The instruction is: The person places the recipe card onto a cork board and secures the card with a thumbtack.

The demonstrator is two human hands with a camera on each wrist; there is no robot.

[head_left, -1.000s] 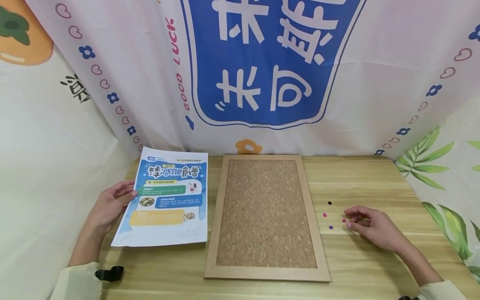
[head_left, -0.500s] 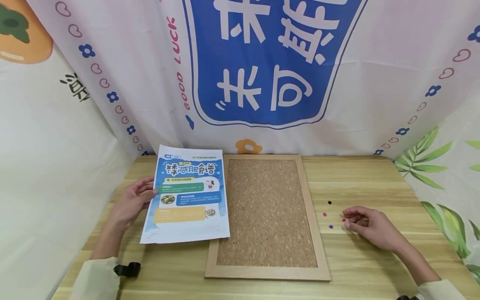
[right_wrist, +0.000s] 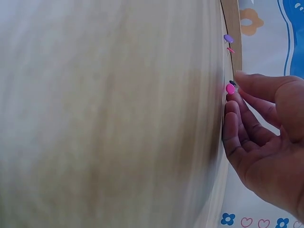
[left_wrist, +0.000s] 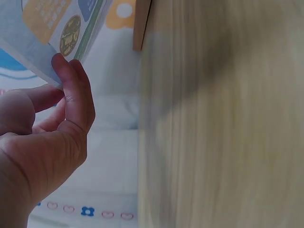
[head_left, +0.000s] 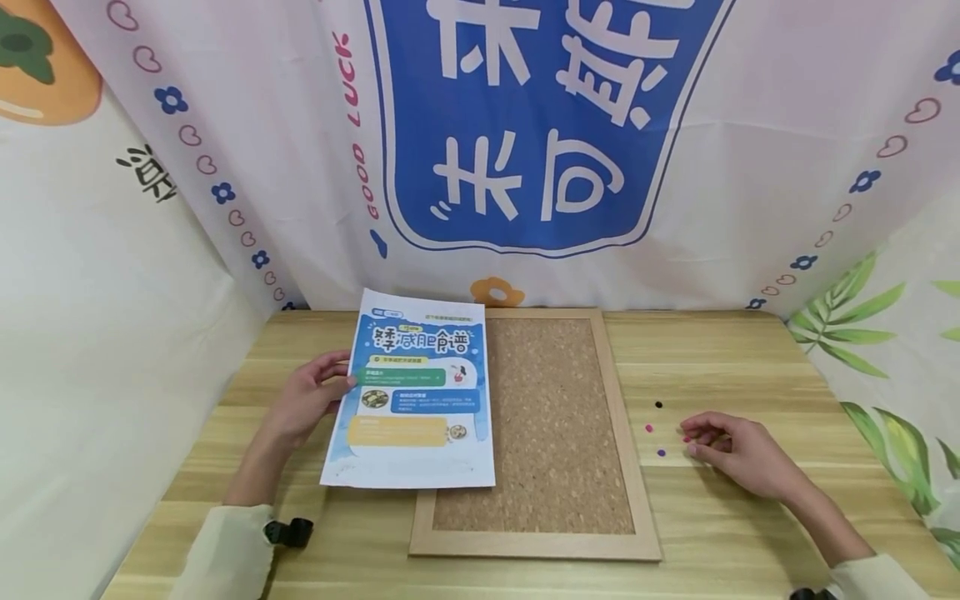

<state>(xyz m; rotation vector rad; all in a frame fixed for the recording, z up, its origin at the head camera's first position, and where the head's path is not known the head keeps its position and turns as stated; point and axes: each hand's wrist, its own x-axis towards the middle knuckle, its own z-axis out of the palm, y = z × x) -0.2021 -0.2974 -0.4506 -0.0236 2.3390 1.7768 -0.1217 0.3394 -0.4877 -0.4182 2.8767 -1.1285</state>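
Note:
My left hand (head_left: 309, 398) pinches the left edge of a printed paper sheet (head_left: 420, 392) between thumb and fingers. The sheet hangs over the left part of a wood-framed cork board (head_left: 562, 425) and hides it there. In the left wrist view, finger tips meet the sheet's corner (left_wrist: 40, 52). Beside the board's right edge, my right hand (head_left: 738, 450) rests low at the table with thumb and fingers parted. A pink thumbtack (head_left: 687, 439) lies at their tips. Left of it are a black thumbtack (head_left: 658, 404), another pink thumbtack (head_left: 648, 428) and a purple thumbtack (head_left: 662, 453).
The wooden table (head_left: 735, 358) bears everything. A printed cloth (head_left: 420, 275) hangs at the table's back edge, and further cloth closes off both sides. A black strap (head_left: 288, 532) is around the left wrist.
My left hand has carried the sheet to the right, from beside the cork board to over its left part. The right hand has stayed almost still by the thumbtacks.

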